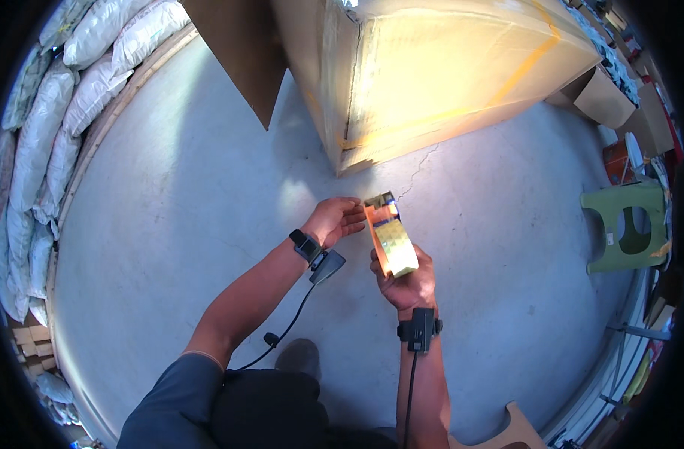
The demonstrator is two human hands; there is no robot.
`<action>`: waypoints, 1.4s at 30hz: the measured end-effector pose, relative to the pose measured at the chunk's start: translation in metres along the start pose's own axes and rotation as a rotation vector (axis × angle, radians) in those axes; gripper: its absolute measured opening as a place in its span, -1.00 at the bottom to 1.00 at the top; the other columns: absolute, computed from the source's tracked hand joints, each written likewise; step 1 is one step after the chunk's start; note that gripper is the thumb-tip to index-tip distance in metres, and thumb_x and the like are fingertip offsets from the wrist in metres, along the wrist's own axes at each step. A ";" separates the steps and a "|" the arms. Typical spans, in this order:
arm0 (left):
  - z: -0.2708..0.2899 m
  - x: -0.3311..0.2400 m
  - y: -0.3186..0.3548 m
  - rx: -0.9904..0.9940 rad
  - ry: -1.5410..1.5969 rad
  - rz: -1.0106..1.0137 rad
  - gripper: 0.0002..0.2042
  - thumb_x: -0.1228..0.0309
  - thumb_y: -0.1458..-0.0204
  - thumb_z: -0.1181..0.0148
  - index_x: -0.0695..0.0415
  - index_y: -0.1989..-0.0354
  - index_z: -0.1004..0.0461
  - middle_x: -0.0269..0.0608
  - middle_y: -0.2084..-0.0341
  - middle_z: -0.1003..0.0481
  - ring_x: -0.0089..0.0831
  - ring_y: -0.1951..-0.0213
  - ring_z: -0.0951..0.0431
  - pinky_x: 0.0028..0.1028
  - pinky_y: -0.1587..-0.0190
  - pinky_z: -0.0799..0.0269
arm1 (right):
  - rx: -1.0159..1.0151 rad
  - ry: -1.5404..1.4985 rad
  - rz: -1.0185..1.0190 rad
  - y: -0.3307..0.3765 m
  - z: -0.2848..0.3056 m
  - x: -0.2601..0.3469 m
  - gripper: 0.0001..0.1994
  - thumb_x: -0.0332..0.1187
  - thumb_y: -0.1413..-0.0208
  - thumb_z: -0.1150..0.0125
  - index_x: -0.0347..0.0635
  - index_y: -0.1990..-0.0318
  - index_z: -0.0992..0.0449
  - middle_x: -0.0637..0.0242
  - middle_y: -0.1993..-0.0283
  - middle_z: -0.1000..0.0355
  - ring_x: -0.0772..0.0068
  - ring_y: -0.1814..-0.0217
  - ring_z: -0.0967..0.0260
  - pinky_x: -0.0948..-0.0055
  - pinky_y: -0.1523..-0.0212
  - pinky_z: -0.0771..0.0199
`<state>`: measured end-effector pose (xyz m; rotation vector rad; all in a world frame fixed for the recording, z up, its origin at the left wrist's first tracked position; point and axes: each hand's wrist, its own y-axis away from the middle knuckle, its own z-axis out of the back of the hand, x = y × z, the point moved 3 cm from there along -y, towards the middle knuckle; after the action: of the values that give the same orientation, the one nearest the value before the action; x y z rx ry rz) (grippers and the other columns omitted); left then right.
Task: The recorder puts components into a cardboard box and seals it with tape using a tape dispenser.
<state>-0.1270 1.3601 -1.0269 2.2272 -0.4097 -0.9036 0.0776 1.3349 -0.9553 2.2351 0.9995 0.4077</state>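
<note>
My right hand (pixel 408 283) is wrapped round the lower end of a tape dispenser (pixel 391 238) with an orange side and a roll of yellowish tape. The dispenser points away from me, its dark front end tilted slightly to the left. Close to that front end is my left hand (pixel 337 219), fingers stretched out toward it and nothing visible held. Whether its fingertips touch the dispenser or the tape end, I cannot tell. Beyond both hands stands a large cardboard box (pixel 432 82) with strips of yellow tape on its side and a brown flap (pixel 241 56) hanging out at the left.
White stuffed sacks (pixel 46 142) are piled along the left. On the right are a green plastic stool (pixel 608 228) and open cartons (pixel 604 97). Part of a tan stool (pixel 510 434) shows at the lower right. My shoe (pixel 299 358) rests on the grey floor (pixel 169 224).
</note>
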 end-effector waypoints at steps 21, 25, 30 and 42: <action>0.004 -0.004 -0.023 -0.005 0.070 -0.028 -0.80 0.36 -0.38 -0.09 0.26 0.09 -0.51 -0.10 0.21 -0.65 -0.30 0.17 -0.69 -0.26 -0.02 -0.65 | -0.115 -0.091 -0.031 0.014 0.028 -0.020 -0.61 -0.29 -0.30 0.10 -0.44 -0.08 -0.45 0.03 0.14 -0.51 0.12 0.20 -0.51 0.23 0.21 -0.62; 0.011 -0.016 -0.033 -0.113 0.075 -0.007 -0.80 0.37 -0.39 -0.07 0.27 0.06 -0.50 -0.10 0.20 -0.66 -0.32 0.16 -0.69 -0.29 -0.01 -0.65 | -0.079 -0.058 -0.026 0.002 0.015 -0.021 -0.62 -0.30 -0.30 0.10 -0.43 -0.06 -0.45 0.06 0.15 -0.52 0.16 0.21 -0.50 0.24 0.23 -0.63; 0.005 -0.028 -0.030 -0.097 0.061 -0.006 -0.78 0.38 -0.38 -0.05 0.28 -0.02 -0.47 -0.05 0.14 -0.66 -0.30 0.13 -0.69 -0.29 -0.04 -0.63 | -0.081 -0.064 -0.052 0.002 0.004 -0.015 -0.64 -0.30 -0.25 0.04 -0.42 -0.04 -0.46 0.06 0.15 -0.54 0.16 0.24 -0.53 0.25 0.24 -0.65; 0.008 -0.050 -0.028 -0.056 0.223 -0.046 -0.70 0.46 -0.32 0.13 0.44 -0.04 -0.41 0.18 0.07 -0.61 -0.08 0.04 -0.66 -0.10 -0.13 -0.58 | -0.027 -0.055 -0.047 0.000 -0.007 -0.018 -0.66 -0.33 -0.22 -0.06 -0.43 -0.01 -0.48 0.08 0.13 -0.57 0.16 0.23 -0.57 0.23 0.20 -0.66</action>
<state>-0.1670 1.4012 -1.0263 2.2625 -0.2276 -0.6718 0.0621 1.3247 -0.9509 2.1825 1.0102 0.3354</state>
